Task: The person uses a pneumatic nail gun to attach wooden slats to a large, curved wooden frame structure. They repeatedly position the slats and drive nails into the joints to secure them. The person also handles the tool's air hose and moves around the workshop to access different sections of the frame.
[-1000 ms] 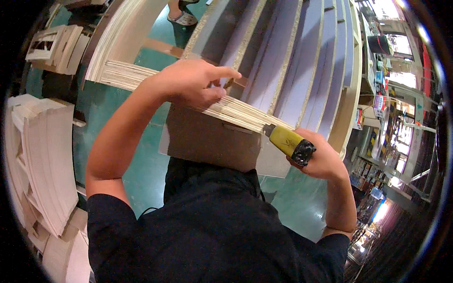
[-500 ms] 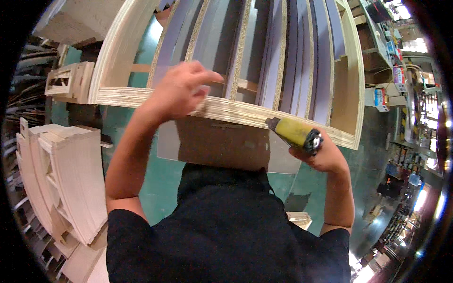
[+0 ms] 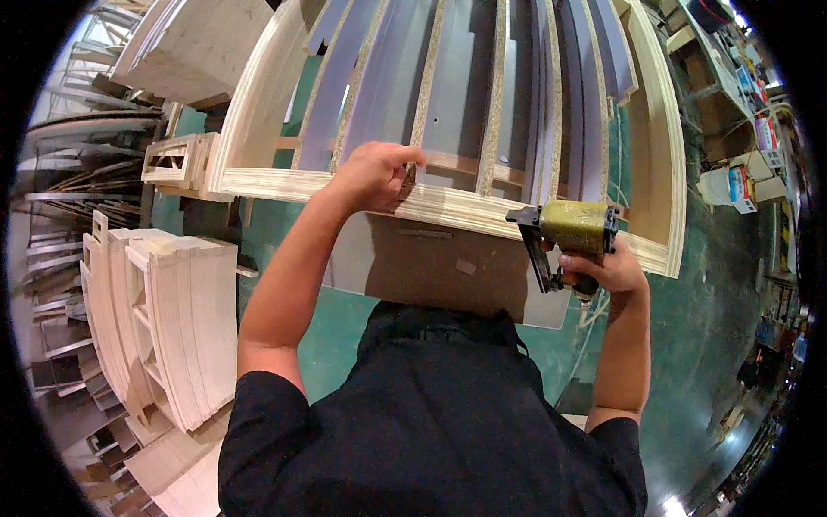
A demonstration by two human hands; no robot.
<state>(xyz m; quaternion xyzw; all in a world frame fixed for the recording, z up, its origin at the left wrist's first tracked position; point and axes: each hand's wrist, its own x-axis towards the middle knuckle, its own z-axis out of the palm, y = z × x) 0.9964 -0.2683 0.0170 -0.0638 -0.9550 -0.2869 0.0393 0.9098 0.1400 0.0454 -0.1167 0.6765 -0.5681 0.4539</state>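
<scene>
- Hands, yours, both raised in front of your chest: your left hand (image 3: 372, 177) sits on the near rail (image 3: 448, 207) of a plywood frame (image 3: 258, 112); your right hand (image 3: 603, 274) is off to the right of it and slightly nearer your body.
- Left fingers (image 3: 405, 159): curled over the rail's top edge, pinching a small dark wooden piece (image 3: 407, 181) against the pale wood. Clenched, not released.
- Right fingers: wrapped around the grip of a yellow-green pneumatic nailer (image 3: 573, 228), clenched on it. You cannot tell whether a finger rests on the trigger.
- Nailer nose: points left toward the rail, just beside its front edge; contact cannot be confirmed.
- Rail, long axis: runs left to right across your view, passing under your left fingers and on toward the nailer. Your right hand is nearer its right end; your left hand holds near its middle.
- Brown panel (image 3: 431, 263): hangs flat below the rail, between your fingers and your chest, its upper edge against the rail's underside.
- Beyond the fingers: chipboard-edged grey slats (image 3: 495, 95) stand on edge inside the frame, running away from you, with narrow gaps between them.
- Room to move: green floor (image 3: 689, 327) lies to the right of the nailer hand; stacked curved plywood parts (image 3: 172, 319) crowd the space left of your left elbow.
- Farthest: cluttered shelving (image 3: 741, 103) at the right rim, well apart from both hands.
</scene>
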